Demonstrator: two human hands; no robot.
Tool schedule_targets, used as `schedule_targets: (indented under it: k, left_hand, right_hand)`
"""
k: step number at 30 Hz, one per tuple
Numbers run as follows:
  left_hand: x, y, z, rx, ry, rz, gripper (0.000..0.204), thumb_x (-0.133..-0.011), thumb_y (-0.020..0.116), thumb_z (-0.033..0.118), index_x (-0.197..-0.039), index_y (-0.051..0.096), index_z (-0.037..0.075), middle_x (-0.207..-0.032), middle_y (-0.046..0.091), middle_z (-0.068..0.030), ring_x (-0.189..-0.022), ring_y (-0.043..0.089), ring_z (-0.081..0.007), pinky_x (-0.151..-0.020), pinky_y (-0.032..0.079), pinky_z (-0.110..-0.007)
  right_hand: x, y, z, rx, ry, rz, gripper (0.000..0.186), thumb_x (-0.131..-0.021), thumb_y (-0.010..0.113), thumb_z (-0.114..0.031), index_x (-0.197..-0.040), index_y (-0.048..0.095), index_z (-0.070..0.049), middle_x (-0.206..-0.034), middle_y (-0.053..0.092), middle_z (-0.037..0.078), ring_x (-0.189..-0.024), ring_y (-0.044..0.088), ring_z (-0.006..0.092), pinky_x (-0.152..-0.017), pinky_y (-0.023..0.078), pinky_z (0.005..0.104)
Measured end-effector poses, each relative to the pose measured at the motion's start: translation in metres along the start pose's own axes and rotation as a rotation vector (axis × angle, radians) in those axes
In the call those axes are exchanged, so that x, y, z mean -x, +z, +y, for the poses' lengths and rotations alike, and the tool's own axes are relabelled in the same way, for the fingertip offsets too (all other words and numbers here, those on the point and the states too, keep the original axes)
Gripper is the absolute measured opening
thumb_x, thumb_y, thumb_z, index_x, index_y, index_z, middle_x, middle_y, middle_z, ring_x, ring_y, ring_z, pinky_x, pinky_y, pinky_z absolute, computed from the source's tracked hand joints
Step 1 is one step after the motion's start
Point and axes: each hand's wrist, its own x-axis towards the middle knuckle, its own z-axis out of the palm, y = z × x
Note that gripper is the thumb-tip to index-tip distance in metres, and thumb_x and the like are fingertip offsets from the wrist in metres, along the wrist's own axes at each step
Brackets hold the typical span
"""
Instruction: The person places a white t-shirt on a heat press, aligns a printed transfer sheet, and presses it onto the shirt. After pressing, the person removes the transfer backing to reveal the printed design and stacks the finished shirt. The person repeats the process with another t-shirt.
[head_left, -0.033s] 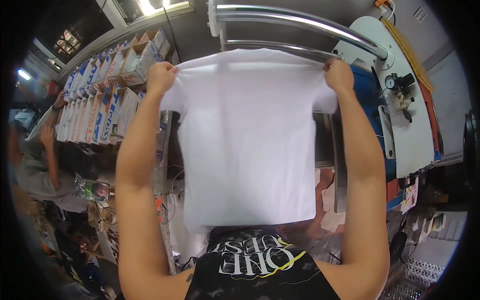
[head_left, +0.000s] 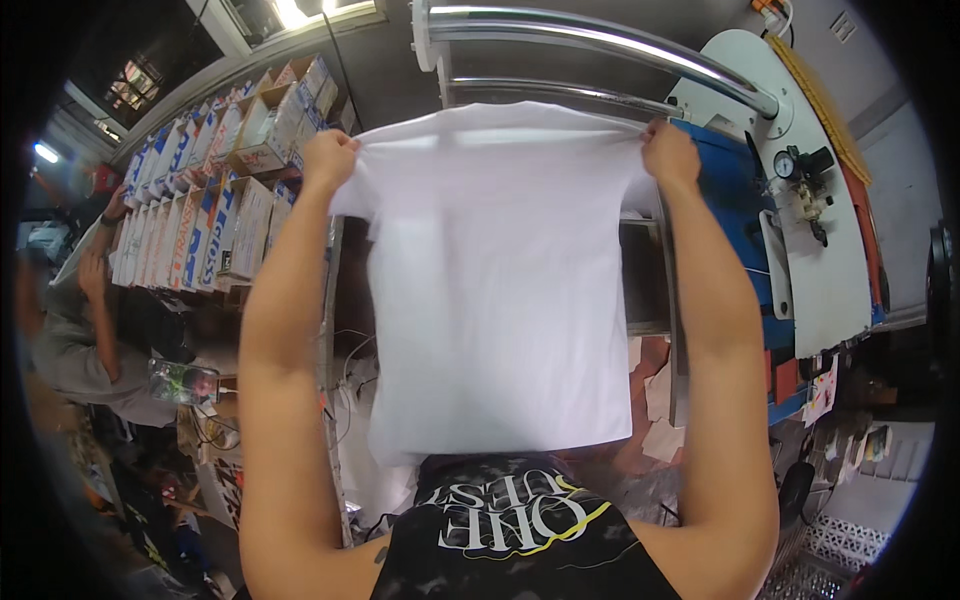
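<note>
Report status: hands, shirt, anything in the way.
Left hand and right hand gripping white shirt by its upper corners. Shirt spread out between them. Metal bars visible beyond; nothing seen blocking it.

Workshop: white machine (head_left: 825, 270) with pressure gauge (head_left: 785, 164), shiny metal bar (head_left: 600, 38), cardboard boxes (head_left: 262, 152) in rows.

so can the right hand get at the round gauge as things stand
Probably not without letting go: the right hand is pinching the white shirt, though nothing visible seems to block the gauge.
</note>
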Motion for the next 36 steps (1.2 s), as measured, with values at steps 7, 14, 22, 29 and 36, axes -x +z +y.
schedule_targets:
  k: [7, 14, 22, 29, 36]
  left_hand:
    - [-0.043, 0.122, -0.033, 1.157, -0.482, -0.018, 0.022, -0.1, 0.06, 0.012, -0.108, 0.056, -0.009, -0.102, 0.065, -0.0197, -0.088, 0.073, -0.033, -0.075, 0.063, -0.036]
    - [0.009, 0.174, 0.068, 0.369, 0.466, -0.005, 0.043, -0.087, 0.066, 0.008, -0.129, 0.059, 0.009, -0.131, 0.061, -0.0121, -0.127, 0.055, -0.0293, -0.108, 0.04, -0.058]
    - [0.017, 0.148, 0.04, -0.199, 0.147, -0.137, 0.06, -0.099, 0.051, 0.043, -0.15, 0.046, 0.013, -0.161, 0.035, -0.0147, -0.149, 0.029, -0.0378, -0.121, 0.019, -0.058]
    - [0.192, 0.083, -0.014, -0.215, 0.383, -0.257, 0.075, -0.094, 0.058, 0.046, -0.158, 0.033, 0.014, -0.165, 0.018, -0.024, -0.151, 0.014, -0.0481, -0.119, 0.008, -0.066]
    - [0.373, 0.055, -0.074, 0.633, -0.619, -0.389, 0.059, -0.095, 0.068, 0.03, -0.142, 0.051, 0.0, -0.115, 0.068, -0.0132, -0.094, 0.066, -0.0219, -0.086, 0.052, -0.035]
  right_hand:
    - [-0.058, 0.13, -0.006, -0.399, 0.326, 0.019, 0.03, -0.096, 0.056, -0.022, -0.113, 0.06, 0.003, -0.113, 0.068, 0.029, -0.112, 0.065, 0.0428, -0.093, 0.052, 0.0485]
    - [0.021, 0.163, -0.107, -0.471, -0.468, 0.072, 0.043, -0.093, 0.063, -0.032, -0.126, 0.059, -0.004, -0.132, 0.06, 0.022, -0.129, 0.053, 0.038, -0.109, 0.041, 0.0486]
    - [0.037, 0.155, -0.076, 0.003, -0.044, -0.249, 0.07, -0.102, 0.039, -0.056, -0.157, 0.035, -0.013, -0.163, 0.031, 0.013, -0.153, 0.02, 0.0318, -0.123, 0.018, 0.0507]
    - [0.186, 0.103, 0.002, -0.155, 0.01, -0.322, 0.075, -0.102, 0.045, -0.051, -0.158, 0.024, -0.005, -0.162, 0.025, 0.024, -0.147, 0.029, 0.0438, -0.118, 0.029, 0.0528]
    - [0.379, 0.084, 0.112, -0.936, 0.557, -0.548, 0.054, -0.106, 0.047, -0.042, -0.137, 0.051, 0.003, -0.121, 0.067, 0.019, -0.113, 0.065, 0.0325, -0.101, 0.049, 0.0402]
